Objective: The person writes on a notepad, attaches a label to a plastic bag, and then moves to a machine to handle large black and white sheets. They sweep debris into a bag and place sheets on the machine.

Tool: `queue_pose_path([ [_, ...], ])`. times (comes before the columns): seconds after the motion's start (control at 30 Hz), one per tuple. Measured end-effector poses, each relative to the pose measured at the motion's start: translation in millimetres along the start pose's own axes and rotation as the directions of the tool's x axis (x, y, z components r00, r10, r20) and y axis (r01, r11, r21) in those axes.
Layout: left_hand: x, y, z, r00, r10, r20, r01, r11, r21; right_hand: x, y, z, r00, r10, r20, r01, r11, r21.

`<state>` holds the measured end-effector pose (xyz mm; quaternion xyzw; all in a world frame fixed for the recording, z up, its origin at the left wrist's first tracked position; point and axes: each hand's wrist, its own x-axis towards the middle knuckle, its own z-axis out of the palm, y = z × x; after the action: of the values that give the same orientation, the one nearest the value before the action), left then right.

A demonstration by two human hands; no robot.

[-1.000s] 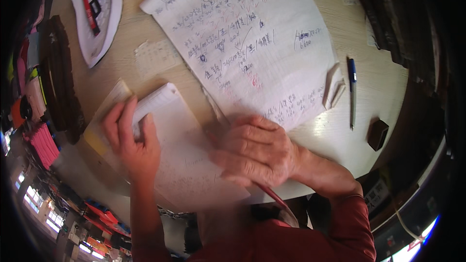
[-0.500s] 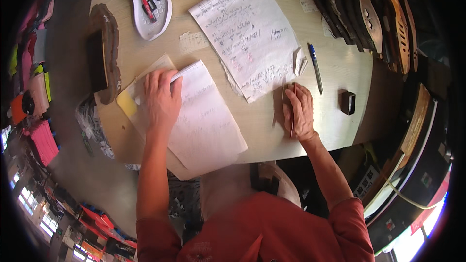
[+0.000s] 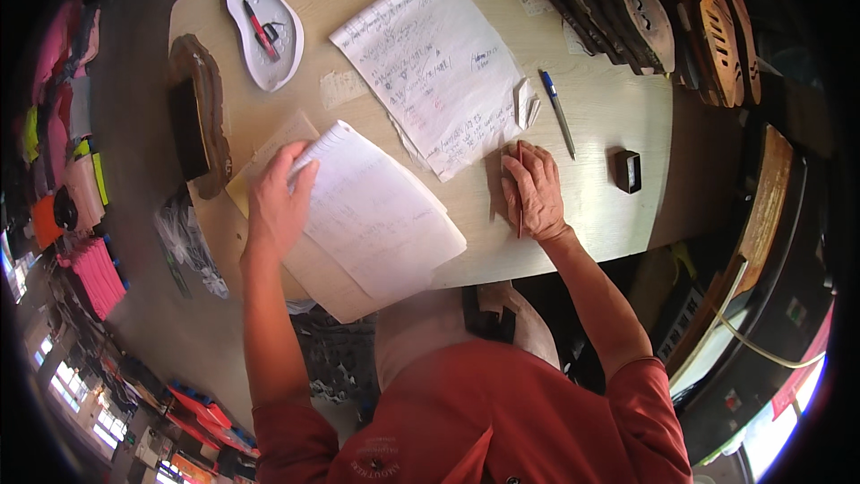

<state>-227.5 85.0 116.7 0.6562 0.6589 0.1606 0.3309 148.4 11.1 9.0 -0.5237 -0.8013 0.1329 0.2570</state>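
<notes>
My left hand (image 3: 279,202) is closed on the upper left edge of a white writing pad (image 3: 376,215), thumb on top and the fingers at its side. The pad's sheets lie partly lifted and curved over a tan backing sheet (image 3: 313,280). My right hand (image 3: 536,193) rests on the table with its fingers curled round a slim dark-red stick-like thing (image 3: 520,226), mostly covered by the hand. Just left of it lies a large handwritten sheet (image 3: 430,72). A blue-capped pen (image 3: 557,115) lies to the right of that sheet.
A white sole-shaped tray (image 3: 236,22) holds a red marker (image 3: 261,31) at the far left. Brown sole-shaped templates (image 3: 640,4) stand at the far right. A small black box (image 3: 627,170) sits near the right edge. Another dark template block (image 3: 202,116) stands at the left edge.
The view has shifted a little. My left hand has raised the pad's upper sheets, which now curve up and lie further right. My right hand keeps its grip beside the large sheet.
</notes>
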Motion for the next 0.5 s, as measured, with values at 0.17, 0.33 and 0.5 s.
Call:
queue_pose_path([
  [0.17,2.6,44.3,-9.1,0.992,0.119,0.041,-0.117,0.992,-0.044,1.5,0.0,-2.8,1.0,-0.005,-0.008,0.005,1.0,0.007],
  [0.33,64.3,65.2,-1.6,0.966,0.258,0.004,-0.258,0.965,-0.038,-0.5,1.5,-6.5,0.999,0.021,0.047,-0.024,0.997,0.069],
  [0.5,146.3,63.2,26.9,0.953,0.299,0.036,-0.3,0.954,0.012,-1.1,3.1,-5.3,1.0,0.002,0.031,-0.004,0.999,0.05],
])
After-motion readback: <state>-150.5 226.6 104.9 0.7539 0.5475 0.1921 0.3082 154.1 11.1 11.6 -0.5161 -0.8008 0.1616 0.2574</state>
